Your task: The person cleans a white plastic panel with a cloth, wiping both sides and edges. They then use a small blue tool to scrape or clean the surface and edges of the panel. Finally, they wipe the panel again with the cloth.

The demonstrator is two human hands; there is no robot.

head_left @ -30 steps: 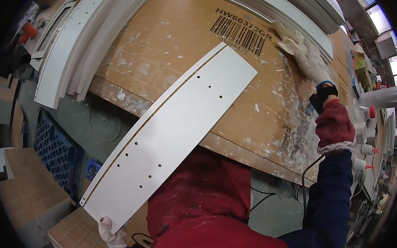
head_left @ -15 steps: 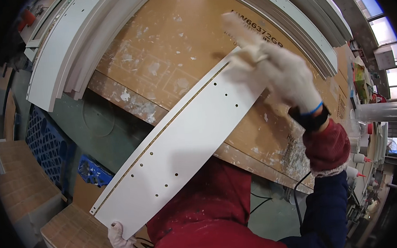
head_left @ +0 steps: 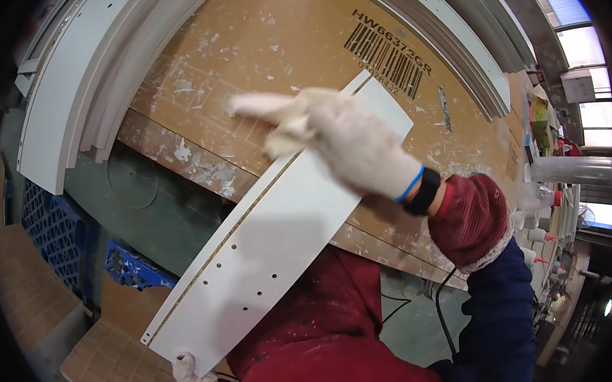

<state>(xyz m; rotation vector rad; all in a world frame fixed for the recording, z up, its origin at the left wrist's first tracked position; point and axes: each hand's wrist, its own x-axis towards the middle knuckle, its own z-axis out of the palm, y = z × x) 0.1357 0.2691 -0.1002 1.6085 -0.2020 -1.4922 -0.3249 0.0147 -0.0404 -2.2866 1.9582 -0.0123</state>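
Note:
A long white panel (head_left: 266, 221) with a curved edge, a brown groove along one side and several small holes lies slanted across the table edge, its near end jutting toward my body. My left hand (head_left: 192, 376), in a white knitted glove, is closed on the near left corner, thumb on top. My right hand (head_left: 359, 139), gloved the same way, is over the panel's far half, with a finger stretched out to the left. It is closed on a cream-coloured cloth (head_left: 285, 137) at the grooved edge; motion blurs the fingers, and the hand hides some holes.
Brown cardboard (head_left: 194, 79) with white paint flecks covers the table. Curved white panels are stacked at far left (head_left: 68, 86) and far right (head_left: 450, 35). A blue plastic pallet (head_left: 53, 234) and cardboard boxes (head_left: 127, 363) stand at left; bottles (head_left: 534, 247) line the right side.
My right hand has moved left and toward me along the panel, from its far end to the grooved edge, with the cloth. My left hand stays on the near corner.

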